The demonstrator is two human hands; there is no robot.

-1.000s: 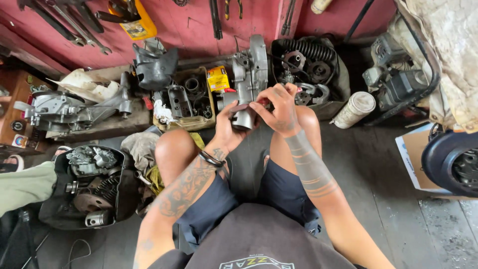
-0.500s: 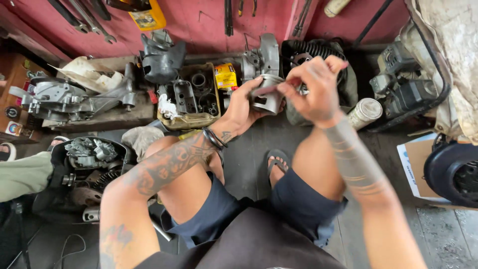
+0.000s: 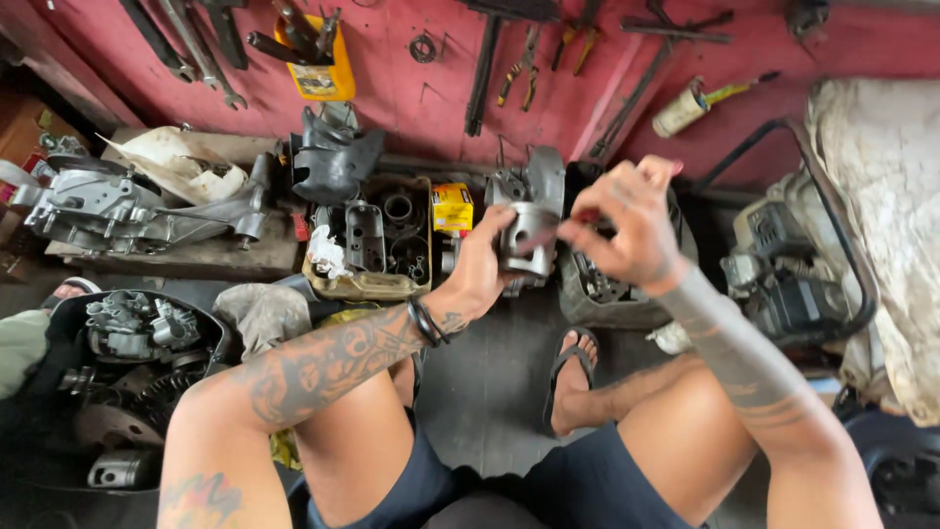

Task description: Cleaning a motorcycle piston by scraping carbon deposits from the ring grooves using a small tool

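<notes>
Head view shows us our left hand [image 3: 482, 266] grasping a grey metal piston [image 3: 527, 242] at centre frame, while our right hand [image 3: 627, 227], at three o'clock from it, pinches a thin tool [image 3: 560, 233] touching its top.

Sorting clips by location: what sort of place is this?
Most likely a small engine repair workshop: hand tools hang on the red wall, engine parts lie around, and the left hand holds a metal piston.

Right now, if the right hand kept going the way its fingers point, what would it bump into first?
Its fingers point left, so the right hand would probably first meet the grey metal piston that the left hand holds; the fingertips look almost on it, though depth is unclear.
</notes>
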